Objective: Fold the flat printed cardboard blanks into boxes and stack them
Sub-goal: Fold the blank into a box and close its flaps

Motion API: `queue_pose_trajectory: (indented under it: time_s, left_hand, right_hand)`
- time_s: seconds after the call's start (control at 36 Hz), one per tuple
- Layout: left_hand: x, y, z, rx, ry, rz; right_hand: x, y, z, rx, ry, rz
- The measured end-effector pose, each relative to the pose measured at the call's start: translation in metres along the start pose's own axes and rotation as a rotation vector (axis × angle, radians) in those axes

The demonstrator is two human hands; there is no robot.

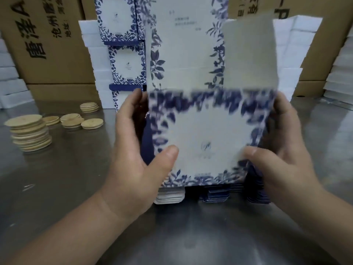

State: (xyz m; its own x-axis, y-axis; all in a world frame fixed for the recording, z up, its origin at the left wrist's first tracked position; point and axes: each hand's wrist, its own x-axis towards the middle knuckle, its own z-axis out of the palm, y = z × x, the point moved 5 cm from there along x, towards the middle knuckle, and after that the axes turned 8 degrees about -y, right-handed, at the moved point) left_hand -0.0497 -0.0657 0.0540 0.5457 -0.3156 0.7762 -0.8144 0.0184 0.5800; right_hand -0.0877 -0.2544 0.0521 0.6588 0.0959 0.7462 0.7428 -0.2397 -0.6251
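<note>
Item held: one printed blank [206, 131], white with a blue leaf border, printed face toward you, lifted clear of the worktop at centre. It is blurred, so its fine print cannot be read.
Upper panels: more printed panels, seemingly of the same blank, rise toward 12 o'clock. A grey flap [250, 54], unprinted side showing, stands at 1 o'clock.
Left hand: your left hand [137, 161] grips the blank's 9 o'clock edge, with the thumb laid on the printed face near the lower left corner and the fingers curled behind the edge.
Right hand: your right hand [282, 155] grips the 3 o'clock edge, with the thumb on the face at lower right and the fingers wrapped behind.
Stock: a stack of flat blanks [214, 196] lies on the worktop just beneath the held one, at its 6 o'clock, with dark blue and white edges showing.
Finished goods: folded boxes [124, 64] in the same print, stacked one on another at 11 o'clock, beyond your left hand.
Worktop: the worktop [76, 188] is grey metal and reflective.
Sundries: wooden discs [30, 132] in several piles at 9 to 10 o'clock, well apart from the blanks.
Backing: white stacks [91, 35] at 11 and 2 o'clock — material cannot be told. Brown cartons [57, 44] with black lettering stand along the back.
</note>
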Motion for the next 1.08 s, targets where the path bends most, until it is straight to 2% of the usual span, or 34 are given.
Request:
queue_pose_trajectory:
  time_s: [0.19, 0.28, 0.44, 0.58, 0.67, 0.83, 0.92, 1.08]
  left_hand:
    - [0.006, -0.003, -0.004, 0.123, -0.047, -0.067]
    - [0.006, 0.0, -0.003, 0.105, -0.094, -0.027]
    - [0.006, 0.006, -0.003, 0.113, -0.071, -0.013]
    - [0.006, 0.006, -0.001, 0.128, -0.045, 0.001]
    - [0.006, 0.006, -0.003, 0.116, -0.032, 0.004]
    - [0.007, 0.003, -0.007, 0.085, -0.024, -0.004]
    - [0.007, 0.0, -0.008, 0.028, -0.015, -0.017]
    - [0.007, -0.002, -0.01, 0.075, -0.009, -0.01]
  right_hand:
    - [0.001, -0.002, 0.004, -0.082, -0.102, -0.036]
    - [0.0, -0.001, 0.003, -0.142, -0.126, -0.068]
    - [0.005, -0.001, 0.0, -0.223, -0.121, -0.107]
    - [0.014, -0.009, 0.002, -0.032, -0.063, 0.009]
    - [0.027, -0.008, -0.004, 0.272, 0.02, 0.145]
    - [0.034, 0.003, -0.013, 0.224, 0.146, 0.245]
    - [0.042, 0.005, -0.009, 0.313, 0.149, 0.258]
    - [0.054, 0.008, -0.007, 0.406, 0.135, 0.303]
